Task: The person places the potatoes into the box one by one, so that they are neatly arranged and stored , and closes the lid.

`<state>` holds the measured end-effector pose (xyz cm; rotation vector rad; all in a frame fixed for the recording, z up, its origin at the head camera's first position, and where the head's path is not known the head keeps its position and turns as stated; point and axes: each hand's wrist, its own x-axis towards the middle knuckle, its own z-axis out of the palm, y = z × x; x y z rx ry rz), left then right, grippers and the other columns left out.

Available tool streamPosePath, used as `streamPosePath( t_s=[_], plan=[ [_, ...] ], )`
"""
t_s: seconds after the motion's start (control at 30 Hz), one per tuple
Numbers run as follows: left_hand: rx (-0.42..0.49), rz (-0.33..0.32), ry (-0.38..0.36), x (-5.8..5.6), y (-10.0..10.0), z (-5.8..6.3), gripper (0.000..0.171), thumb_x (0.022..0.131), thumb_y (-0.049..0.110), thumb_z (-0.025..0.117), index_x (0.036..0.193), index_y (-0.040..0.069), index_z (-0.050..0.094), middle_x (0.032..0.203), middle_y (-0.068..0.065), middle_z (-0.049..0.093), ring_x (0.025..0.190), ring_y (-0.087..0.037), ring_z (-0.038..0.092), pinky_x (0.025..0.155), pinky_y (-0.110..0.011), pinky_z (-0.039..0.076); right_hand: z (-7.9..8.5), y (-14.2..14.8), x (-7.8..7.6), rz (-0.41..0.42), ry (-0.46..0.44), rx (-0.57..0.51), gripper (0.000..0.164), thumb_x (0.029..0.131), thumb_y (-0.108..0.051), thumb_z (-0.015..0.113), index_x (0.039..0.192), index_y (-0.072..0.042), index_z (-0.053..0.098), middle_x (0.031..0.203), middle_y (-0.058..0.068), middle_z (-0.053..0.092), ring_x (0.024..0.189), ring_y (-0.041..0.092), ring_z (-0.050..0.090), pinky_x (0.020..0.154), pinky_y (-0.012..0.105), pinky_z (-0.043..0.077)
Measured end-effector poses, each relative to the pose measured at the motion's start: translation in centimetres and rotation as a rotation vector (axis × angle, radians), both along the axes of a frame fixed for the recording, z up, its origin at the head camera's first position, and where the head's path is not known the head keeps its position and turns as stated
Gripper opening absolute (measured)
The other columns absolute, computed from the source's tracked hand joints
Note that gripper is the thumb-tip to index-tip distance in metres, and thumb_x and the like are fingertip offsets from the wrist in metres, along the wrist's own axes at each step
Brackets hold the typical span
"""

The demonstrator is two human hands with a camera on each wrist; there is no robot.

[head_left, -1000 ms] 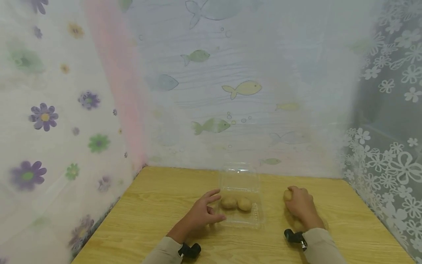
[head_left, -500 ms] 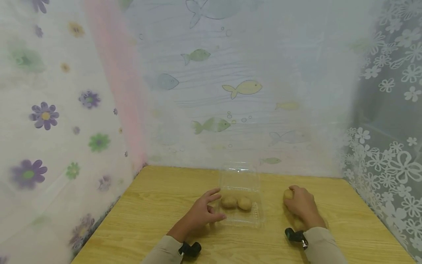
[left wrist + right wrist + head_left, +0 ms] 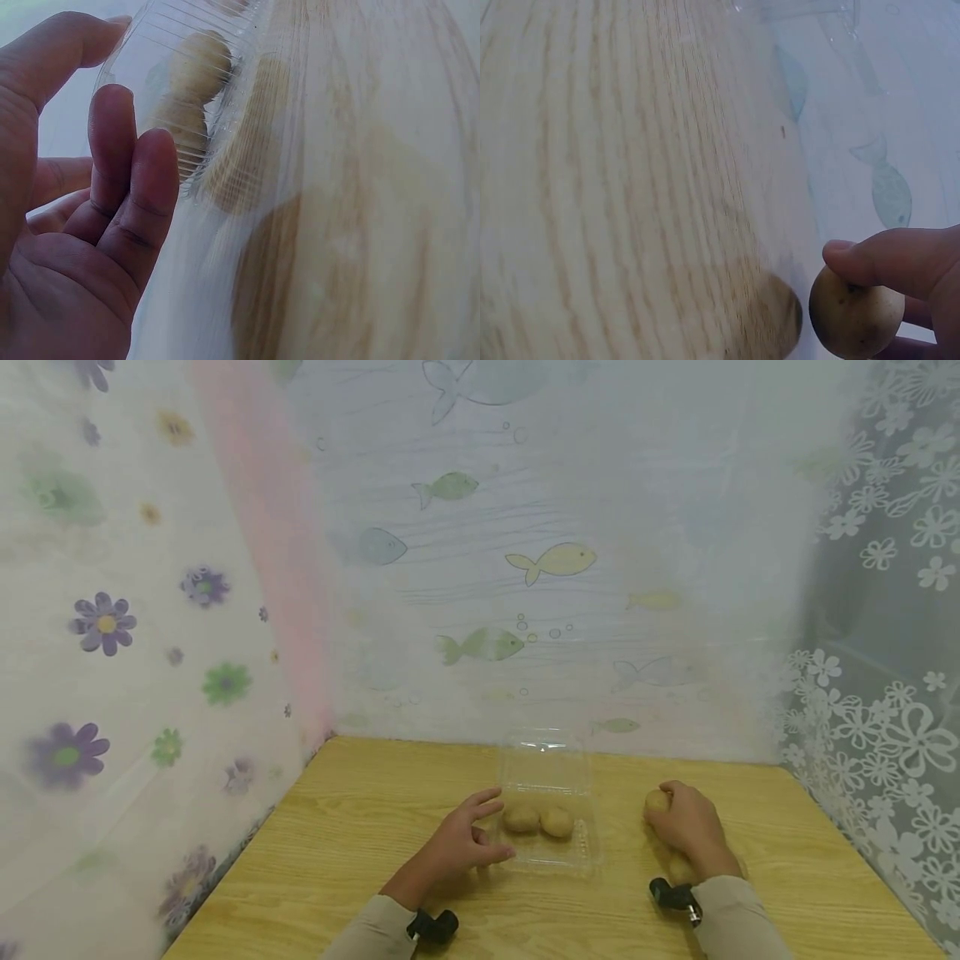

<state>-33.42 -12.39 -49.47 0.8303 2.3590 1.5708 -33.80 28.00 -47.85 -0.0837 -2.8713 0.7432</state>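
Observation:
Two potatoes (image 3: 557, 822) lie side by side in a clear plastic clamshell container (image 3: 585, 864), its lid raised at the back. My left hand (image 3: 459, 842) is at the container's left side, thumb toward the front and fingers spread toward the back. In the left wrist view one fingertip touches the container's edge, and two fingers bend loosely without holding anything. To the right of the container, my right hand (image 3: 688, 827) grips another potato (image 3: 855, 311) between thumb and fingers. Partly hidden under that wrist is a further potato (image 3: 681, 868).
The wood-grain table (image 3: 360, 802) meets a fish-patterned sheet (image 3: 450, 693) at its back edge. Flower-patterned sheets (image 3: 135, 693) stand on the left and right. Each wrist carries a small black camera mount (image 3: 435, 928).
My right hand, with the potato, has shifted very slightly to the right, showing more of the potato beneath the wrist. The left hand and container have stayed put.

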Motion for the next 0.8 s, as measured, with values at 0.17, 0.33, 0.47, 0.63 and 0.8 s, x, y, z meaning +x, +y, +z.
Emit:
streamPosePath(
  t_s=[0.17,0.33,0.47,0.63,0.8],
  plan=[
    [-0.009,0.008,0.003,0.3,0.1,0.0,0.092,0.090,0.031,0.084,0.164,0.016,0.031,0.164,-0.009,0.039,0.056,-0.007,0.056,0.052,-0.025,0.050,0.2,0.2,0.2,0.004,0.009,-0.017,0.066,0.088,-0.027,0.072,0.140,0.010,0.055,0.136,0.037,0.058,0.121,0.058,0.056,0.097,0.065,0.047],
    [-0.003,0.013,-0.003,0.6,0.2,0.0,0.091,0.089,0.030,0.085,0.163,0.018,0.032,0.164,-0.009,0.039,0.058,-0.009,0.058,0.052,-0.026,0.051,0.4,0.3,0.3,0.013,0.024,-0.043,0.067,0.087,-0.029,0.074,0.139,0.009,0.055,0.134,0.037,0.060,0.118,0.055,0.059,0.094,0.063,0.049],
    [0.003,0.016,-0.011,0.9,0.3,0.1,0.091,0.089,0.030,0.085,0.163,0.019,0.032,0.164,-0.009,0.039,0.057,-0.009,0.058,0.051,-0.026,0.050,0.4,0.4,0.4,0.021,0.033,-0.053,0.068,0.088,-0.031,0.075,0.140,0.007,0.055,0.134,0.035,0.060,0.118,0.054,0.059,0.093,0.062,0.050],
    [0.007,0.018,-0.013,1.2,0.4,0.1,0.091,0.089,0.030,0.085,0.163,0.020,0.032,0.164,-0.009,0.040,0.056,-0.008,0.056,0.051,-0.025,0.049,0.7,0.3,0.6,0.034,0.052,-0.059,0.066,0.089,-0.032,0.075,0.140,0.006,0.056,0.135,0.034,0.060,0.119,0.053,0.059,0.093,0.062,0.049],
    [0.002,0.030,-0.012,1.5,0.5,0.0,0.092,0.089,0.030,0.085,0.163,0.020,0.032,0.163,-0.010,0.041,0.057,-0.008,0.056,0.051,-0.025,0.049,1.5,-0.1,0.9,0.051,0.075,-0.056,0.068,0.092,-0.034,0.075,0.143,0.006,0.053,0.140,0.034,0.057,0.125,0.054,0.055,0.097,0.064,0.048]
  ],
)
